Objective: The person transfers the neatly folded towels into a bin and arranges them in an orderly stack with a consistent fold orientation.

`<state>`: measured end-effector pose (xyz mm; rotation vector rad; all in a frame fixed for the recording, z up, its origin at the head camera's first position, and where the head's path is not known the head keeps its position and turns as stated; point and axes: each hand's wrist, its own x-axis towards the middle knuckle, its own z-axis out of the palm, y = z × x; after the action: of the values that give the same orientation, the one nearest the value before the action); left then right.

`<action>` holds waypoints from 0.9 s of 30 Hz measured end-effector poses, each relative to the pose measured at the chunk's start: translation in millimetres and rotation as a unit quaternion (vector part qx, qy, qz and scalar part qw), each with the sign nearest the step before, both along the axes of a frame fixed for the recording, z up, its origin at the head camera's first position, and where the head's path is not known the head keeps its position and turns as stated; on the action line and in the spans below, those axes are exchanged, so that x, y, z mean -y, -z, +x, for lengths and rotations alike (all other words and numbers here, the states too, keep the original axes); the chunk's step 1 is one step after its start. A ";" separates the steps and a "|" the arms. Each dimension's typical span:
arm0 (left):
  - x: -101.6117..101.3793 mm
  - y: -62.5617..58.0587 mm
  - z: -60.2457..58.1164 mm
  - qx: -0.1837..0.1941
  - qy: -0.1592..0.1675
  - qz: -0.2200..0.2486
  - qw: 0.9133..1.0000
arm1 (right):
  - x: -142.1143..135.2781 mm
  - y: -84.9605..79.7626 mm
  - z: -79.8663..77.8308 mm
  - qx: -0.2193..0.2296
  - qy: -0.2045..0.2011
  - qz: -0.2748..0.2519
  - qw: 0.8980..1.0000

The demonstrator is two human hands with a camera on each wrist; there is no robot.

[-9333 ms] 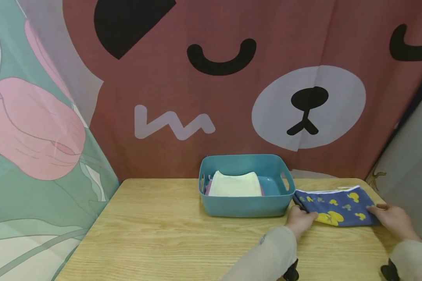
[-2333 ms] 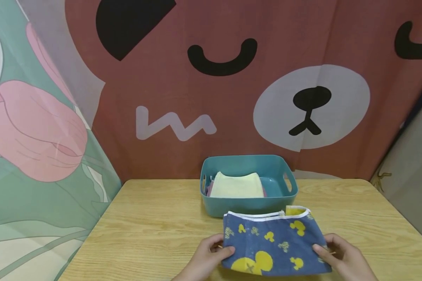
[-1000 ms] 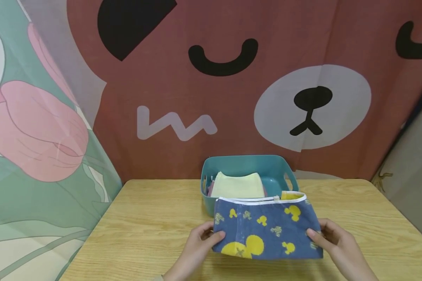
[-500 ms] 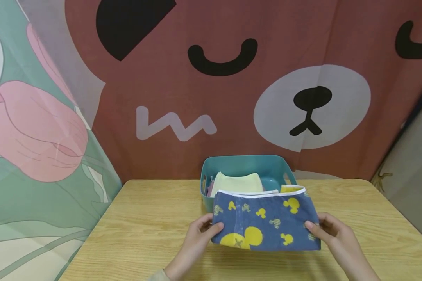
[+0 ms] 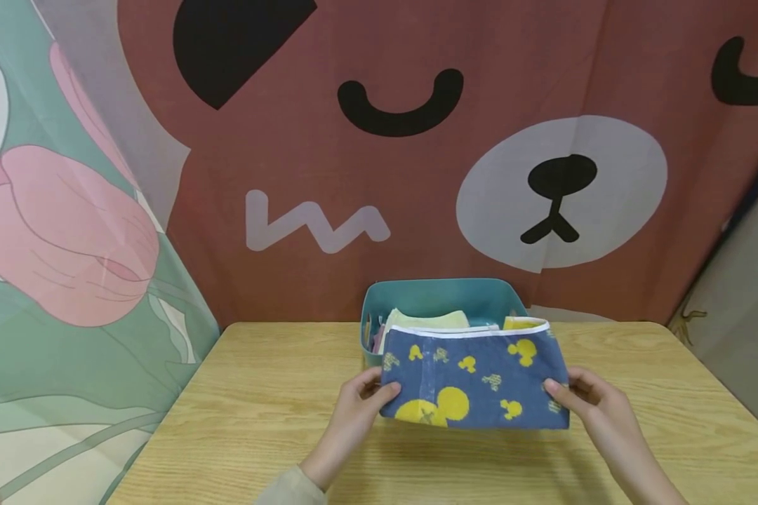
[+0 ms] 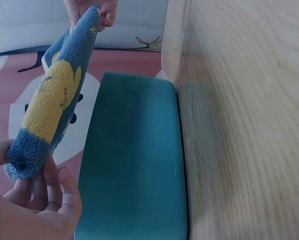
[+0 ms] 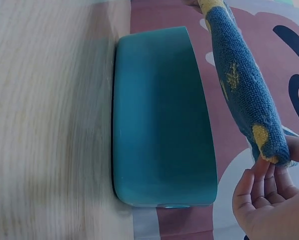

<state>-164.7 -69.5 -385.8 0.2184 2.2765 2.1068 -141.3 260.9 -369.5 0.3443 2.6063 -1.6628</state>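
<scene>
A folded blue towel (image 5: pixel 474 382) with yellow mouse-head shapes and a white edge is held up above the table, just in front of the teal basket (image 5: pixel 445 289). My left hand (image 5: pixel 356 414) pinches its left end between thumb and fingers. At the right end, my right hand (image 5: pixel 596 414) grips it the same way. Both wrist views show the towel (image 6: pixel 54 95) lifted clear of the tabletop, level with or above the rim of the basket (image 7: pixel 162 120). Inside the basket lies a pale yellow cloth (image 5: pixel 429 320), partly hidden behind the towel, with something pinkish-purple (image 5: pixel 377 338) beside it.
The light wooden table (image 5: pixel 278 393) carries the basket at its far edge. Right behind hangs a curtain (image 5: pixel 290 280) with a brown bear print. A flower-print cloth (image 5: pixel 69 238) hangs on the left, and a grey surface (image 5: pixel 739 301) stands on the right.
Earlier the towel lay on the table right of the basket. Both hands have brought it to the middle, then raised it forward, so it covers more of the basket's front. The basket has stayed put.
</scene>
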 end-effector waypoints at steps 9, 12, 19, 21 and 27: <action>1.3 -4.1 -12.3 -0.014 -0.005 -0.004 1.000 | 3.3 -1.4 -7.6 -0.042 0.006 0.013 0.999; 2.2 -5.5 -17.6 -0.016 -0.011 -0.012 1.000 | 5.0 -2.3 -10.7 -0.059 0.007 0.018 0.998; 4.6 -9.6 -29.1 -0.030 -0.019 -0.022 0.999 | 8.1 -5.3 -22.7 -0.088 0.005 0.030 0.996; 5.4 -11.1 -32.5 -0.033 -0.023 -0.027 0.999 | 9.1 -6.8 -26.8 -0.092 0.006 0.030 0.995; 7.7 -15.0 -43.3 -0.023 -0.028 -0.040 0.999 | 11.9 -12.0 -36.0 -0.123 0.002 0.035 0.992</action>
<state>-208.0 -77.2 -370.9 0.2043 2.4135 2.0525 -177.3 249.0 -357.5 0.1532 2.8453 -1.7188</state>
